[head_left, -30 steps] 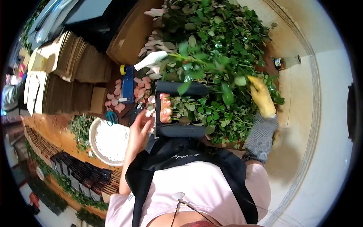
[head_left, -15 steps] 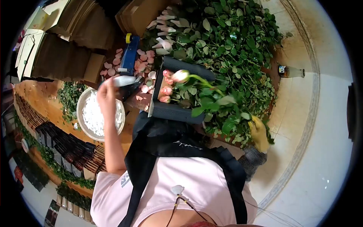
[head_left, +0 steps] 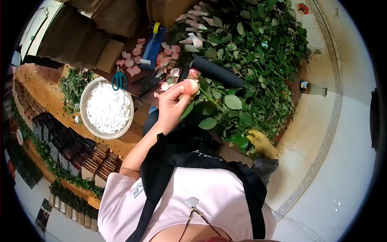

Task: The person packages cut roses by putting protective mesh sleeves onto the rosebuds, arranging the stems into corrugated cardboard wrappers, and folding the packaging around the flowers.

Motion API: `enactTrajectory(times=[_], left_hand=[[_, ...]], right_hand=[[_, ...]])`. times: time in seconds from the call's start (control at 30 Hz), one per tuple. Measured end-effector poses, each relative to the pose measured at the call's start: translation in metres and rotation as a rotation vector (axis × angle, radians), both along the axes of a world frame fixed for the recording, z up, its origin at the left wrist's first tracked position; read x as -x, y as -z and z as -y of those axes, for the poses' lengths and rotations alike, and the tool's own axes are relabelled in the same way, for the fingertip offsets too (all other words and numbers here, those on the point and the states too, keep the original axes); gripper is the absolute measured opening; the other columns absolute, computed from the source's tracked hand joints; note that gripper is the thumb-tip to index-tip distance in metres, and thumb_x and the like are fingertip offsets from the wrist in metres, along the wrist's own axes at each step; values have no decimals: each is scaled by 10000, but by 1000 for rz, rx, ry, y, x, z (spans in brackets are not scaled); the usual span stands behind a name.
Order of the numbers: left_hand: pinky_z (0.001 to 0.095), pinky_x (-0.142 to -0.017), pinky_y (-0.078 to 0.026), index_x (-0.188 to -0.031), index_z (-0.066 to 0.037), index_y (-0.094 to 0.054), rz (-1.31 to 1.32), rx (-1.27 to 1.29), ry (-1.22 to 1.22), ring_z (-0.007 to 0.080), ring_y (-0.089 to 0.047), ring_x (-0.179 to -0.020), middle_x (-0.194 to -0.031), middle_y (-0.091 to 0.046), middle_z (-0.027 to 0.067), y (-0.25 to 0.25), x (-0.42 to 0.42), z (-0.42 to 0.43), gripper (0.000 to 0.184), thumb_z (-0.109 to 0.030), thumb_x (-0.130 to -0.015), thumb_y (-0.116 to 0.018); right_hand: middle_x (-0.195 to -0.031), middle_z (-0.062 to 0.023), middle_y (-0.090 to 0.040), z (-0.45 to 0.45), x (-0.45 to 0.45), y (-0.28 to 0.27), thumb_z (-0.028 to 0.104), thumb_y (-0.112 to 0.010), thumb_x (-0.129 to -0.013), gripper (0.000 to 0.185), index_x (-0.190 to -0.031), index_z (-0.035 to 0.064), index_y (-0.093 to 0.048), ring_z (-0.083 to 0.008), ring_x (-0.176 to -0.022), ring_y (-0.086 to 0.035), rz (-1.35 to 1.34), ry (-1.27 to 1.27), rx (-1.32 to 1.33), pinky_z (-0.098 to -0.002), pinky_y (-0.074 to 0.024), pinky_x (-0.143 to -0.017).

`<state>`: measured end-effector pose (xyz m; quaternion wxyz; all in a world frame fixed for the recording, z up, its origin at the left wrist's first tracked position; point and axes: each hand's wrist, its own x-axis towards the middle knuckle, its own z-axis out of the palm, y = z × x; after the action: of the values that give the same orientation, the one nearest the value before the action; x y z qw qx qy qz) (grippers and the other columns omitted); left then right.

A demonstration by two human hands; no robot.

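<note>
My bare left hand [head_left: 174, 107] pinches the head of a pale pink rose [head_left: 190, 86] at the middle of the view. The green stem and leaves [head_left: 232, 102] of this rose slant down to the right. At their lower end my right hand [head_left: 263, 143], in a yellow glove, is closed around the stem; leaves partly hide its fingers. Another pink rose [head_left: 194, 73] shows just beyond my left fingertips, beside a dark ribbed holder [head_left: 217, 71]. Whether a white sleeve is still in my left fingers I cannot tell.
Left stands a basin [head_left: 83, 109] of small white sleeves, teal-handled scissors [head_left: 119, 81] at its rim. A blue tape dispenser [head_left: 153, 47] sits among loose petals [head_left: 163, 60]. Leafy rose stems [head_left: 266, 52] are heaped right, near a glass bottle [head_left: 313, 88]. Cardboard [head_left: 117, 24] is stacked upper left.
My left hand has moved right from above the basin, where it held a white sleeve, onto the rose head. The gloved right hand has shifted slightly left. The scissors have come into sight.
</note>
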<state>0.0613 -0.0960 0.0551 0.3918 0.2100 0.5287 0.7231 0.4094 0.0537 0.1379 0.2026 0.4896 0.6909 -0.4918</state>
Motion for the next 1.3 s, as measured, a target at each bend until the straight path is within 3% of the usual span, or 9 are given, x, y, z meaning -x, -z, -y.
enactTrajectory(times=[0.1,0.23,0.3,0.43,0.5,0.7,0.77,1.1,1.3], left_hand=[[292,-814,-519,-1017,11,-686,-373,23,-29,193,-672,-892,-1018,-705,103,-13,2,-2,203,9,-814,-692],[315,-800,-527,-1026,-8,-687,-439,60,25,248,-686,-907,-993,-703,125,-25,6,-4,231,-10,-796,-708],[296,-806,-504,-983,17,-682,-527,33,95,172,-666,-879,-952,-708,104,-21,14,-10,162,39,-824,-664],[390,-857,-515,-1091,-34,-696,-628,462,305,341,-646,-991,-1117,-659,164,34,45,-19,297,-197,-846,-740],[430,-962,-461,-1137,-64,-684,-965,469,250,376,-560,-1149,-1245,-583,215,86,48,-29,379,-269,-828,-762],[397,-992,-422,-1192,-16,-619,-838,401,178,336,-508,-1166,-1241,-553,186,135,21,-69,555,-349,-789,-804],[449,-1028,-394,-1117,-6,-657,-493,413,283,390,-485,-1211,-1285,-533,239,135,23,-76,536,-360,-749,-821],[522,-1032,-355,-1092,-105,-715,-808,540,333,481,-390,-1254,-1302,-457,349,148,12,-78,455,-376,-740,-816],[512,-1027,-354,-1160,-145,-707,-1018,545,468,483,-362,-1227,-1307,-423,300,147,14,-69,523,-329,-685,-825]], right_hand=[[-786,22,-547,1,-7,9,145,-576,-981,200,-1120,5,-610,-67,-666,-474,16,87,125,-235,-413,-579],[-788,12,-533,8,-11,8,138,-575,-985,173,-1092,6,-608,-83,-673,-475,-4,111,46,-246,-410,-578],[-806,4,-540,12,-11,-9,129,-581,-979,166,-1088,6,-610,-87,-685,-478,31,216,18,-248,-413,-586],[-892,11,-577,11,-60,-12,70,-593,-962,161,-1110,11,-619,-96,-741,-485,7,290,-256,-247,-417,-659],[-845,40,-526,15,-71,-14,94,-586,-974,163,-1112,7,-600,-71,-743,-444,7,397,-325,-235,-387,-656],[-841,55,-491,18,-52,-16,118,-568,-980,238,-1184,-5,-583,-69,-730,-415,54,387,-271,-231,-380,-655],[-865,38,-509,20,-46,-16,126,-568,-980,259,-1188,-28,-569,-70,-750,-427,15,554,-236,-231,-387,-666],[-1015,-29,-632,5,-50,41,107,-568,-990,344,-1305,-30,-545,-89,-767,-509,-66,508,-273,-230,-458,-694],[-1319,-151,-595,-1,-53,74,80,-533,-997,362,-1344,-19,-524,-201,-1197,-578,-125,513,-263,-264,-461,-960]])
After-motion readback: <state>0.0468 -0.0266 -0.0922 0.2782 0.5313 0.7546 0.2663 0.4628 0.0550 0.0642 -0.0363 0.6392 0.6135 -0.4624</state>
